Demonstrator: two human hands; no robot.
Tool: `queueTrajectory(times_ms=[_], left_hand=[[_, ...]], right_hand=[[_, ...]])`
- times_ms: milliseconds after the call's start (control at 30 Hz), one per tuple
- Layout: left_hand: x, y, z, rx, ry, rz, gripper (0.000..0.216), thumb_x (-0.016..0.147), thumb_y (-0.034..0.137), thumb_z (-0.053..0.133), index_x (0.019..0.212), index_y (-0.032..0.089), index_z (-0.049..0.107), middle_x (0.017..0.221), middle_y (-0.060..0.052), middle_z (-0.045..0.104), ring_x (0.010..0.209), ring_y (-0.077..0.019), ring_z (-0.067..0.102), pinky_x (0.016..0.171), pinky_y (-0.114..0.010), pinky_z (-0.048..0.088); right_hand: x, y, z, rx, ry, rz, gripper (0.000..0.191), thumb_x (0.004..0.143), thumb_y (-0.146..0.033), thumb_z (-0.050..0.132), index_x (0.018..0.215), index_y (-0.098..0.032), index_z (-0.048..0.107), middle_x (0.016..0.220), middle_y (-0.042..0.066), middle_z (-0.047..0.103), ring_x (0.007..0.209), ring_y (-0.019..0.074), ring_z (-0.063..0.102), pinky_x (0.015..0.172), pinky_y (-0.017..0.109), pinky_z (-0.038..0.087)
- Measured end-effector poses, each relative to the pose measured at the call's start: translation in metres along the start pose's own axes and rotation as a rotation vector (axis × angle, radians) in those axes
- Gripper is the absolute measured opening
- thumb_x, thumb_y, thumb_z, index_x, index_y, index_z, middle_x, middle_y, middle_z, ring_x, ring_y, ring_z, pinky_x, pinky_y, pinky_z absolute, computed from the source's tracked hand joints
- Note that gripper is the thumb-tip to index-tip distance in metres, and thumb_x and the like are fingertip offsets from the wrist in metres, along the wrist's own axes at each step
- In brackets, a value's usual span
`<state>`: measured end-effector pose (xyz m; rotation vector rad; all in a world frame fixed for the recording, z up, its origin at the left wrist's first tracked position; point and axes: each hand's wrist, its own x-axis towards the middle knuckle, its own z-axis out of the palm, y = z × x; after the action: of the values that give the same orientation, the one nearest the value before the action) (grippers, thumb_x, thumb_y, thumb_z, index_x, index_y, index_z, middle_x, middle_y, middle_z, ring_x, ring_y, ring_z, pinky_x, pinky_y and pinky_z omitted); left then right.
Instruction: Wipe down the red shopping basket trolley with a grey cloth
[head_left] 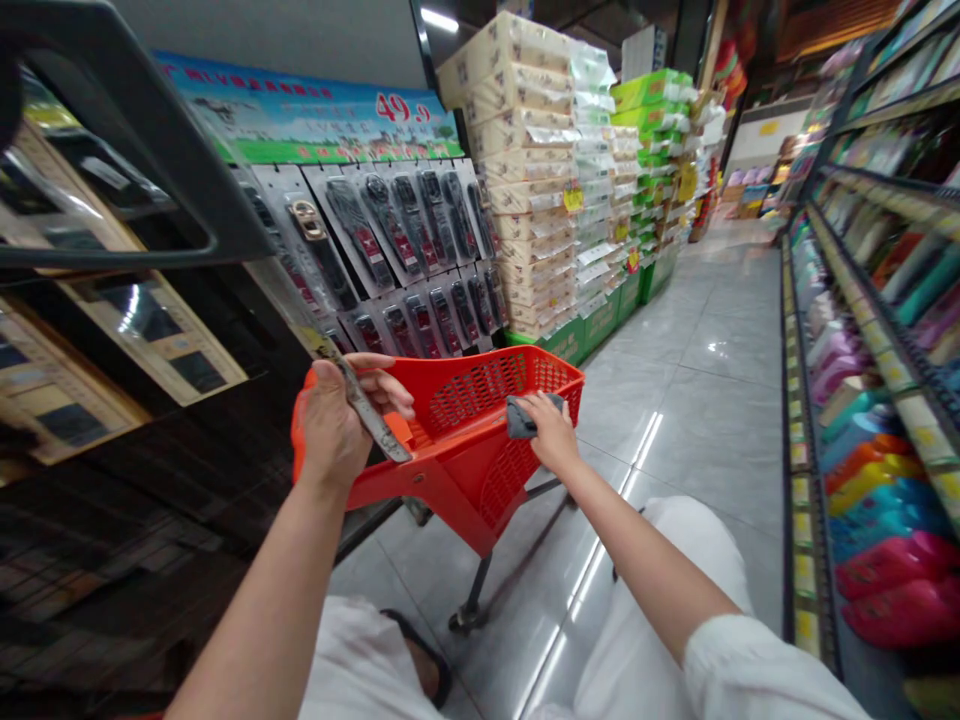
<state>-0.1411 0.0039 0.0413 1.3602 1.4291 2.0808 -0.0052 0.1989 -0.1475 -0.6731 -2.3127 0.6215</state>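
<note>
A red plastic shopping cart [457, 460] stands before me, with a mesh-sided basket. My right hand [553, 428] rests at the basket's near rim, its fingers closed over a dark grey cloth [522, 418]. On the left, my left hand [341, 425] is curled about a worn grey strip [371, 408], thumb on the near side and fingers beyond it. The strip slants down over the cart's left end and lines up with a clear shelf edge above. How firmly the left fingers press on it is hidden.
Packaged belts [409, 230] hang on a display at the left, with boxed goods [161, 325] nearer. Stacked cartons [525, 180] line the aisle behind the cart. Shelves of colourful goods [885, 500] run along the right. Grey floor tiles [705, 380] lie between.
</note>
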Motion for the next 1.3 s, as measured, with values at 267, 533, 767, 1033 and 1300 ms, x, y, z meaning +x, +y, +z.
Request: queueTrajectory(times_ms=[267,533,767,1033,1300], left_hand=[[-0.005,-0.005,0.014,-0.214,0.073,-0.065,0.059,0.085,0.071,0.046,0.06,0.018,0.048,0.038,0.008,0.027,0.03,-0.0043,0.023,0.034,-0.016,0.019],[-0.018,-0.015,0.009,-0.203,0.028,-0.118,0.061,0.084,0.074,0.043,0.059,0.018,0.045,0.041,0.007,0.027,0.032,-0.0045,0.023,0.034,-0.016,0.02],[-0.019,-0.022,0.009,-0.197,0.015,-0.084,0.062,0.079,0.077,0.049,0.057,0.019,0.041,0.041,0.008,0.024,0.034,-0.0042,0.017,0.034,-0.016,0.017],[-0.016,-0.02,0.008,-0.197,-0.023,-0.087,0.061,0.084,0.073,0.045,0.056,0.019,0.043,0.041,0.008,0.021,0.034,-0.0048,0.014,0.035,-0.019,0.013],[-0.012,-0.018,0.006,-0.188,-0.054,-0.094,0.061,0.076,0.075,0.055,0.054,0.019,0.045,0.039,0.008,0.022,0.033,-0.0048,0.015,0.033,-0.019,0.013]], right_hand=[[-0.027,-0.098,0.018,0.195,-0.099,-0.164,0.089,0.062,-0.002,0.044,0.146,-0.032,0.04,0.147,0.004,0.047,0.145,0.0271,0.03,0.117,0.062,0.016],[-0.022,-0.077,0.014,0.215,-0.003,-0.056,0.082,0.058,0.002,0.038,0.132,-0.028,0.056,0.136,0.002,0.058,0.141,0.0239,0.036,0.118,0.06,0.015],[-0.033,-0.136,0.017,0.339,-0.078,-0.213,0.086,0.058,-0.002,0.04,0.139,-0.031,0.05,0.142,-0.001,0.054,0.14,0.0215,0.038,0.12,0.056,0.01],[-0.024,-0.067,0.023,0.149,0.013,-0.224,0.085,0.062,0.003,0.04,0.141,-0.03,0.049,0.146,-0.001,0.051,0.143,0.0189,0.033,0.12,0.05,0.018],[0.026,0.077,0.01,0.069,0.18,0.039,0.077,0.062,0.006,0.038,0.129,-0.025,0.061,0.141,0.002,0.056,0.142,0.0208,0.036,0.118,0.048,0.027]])
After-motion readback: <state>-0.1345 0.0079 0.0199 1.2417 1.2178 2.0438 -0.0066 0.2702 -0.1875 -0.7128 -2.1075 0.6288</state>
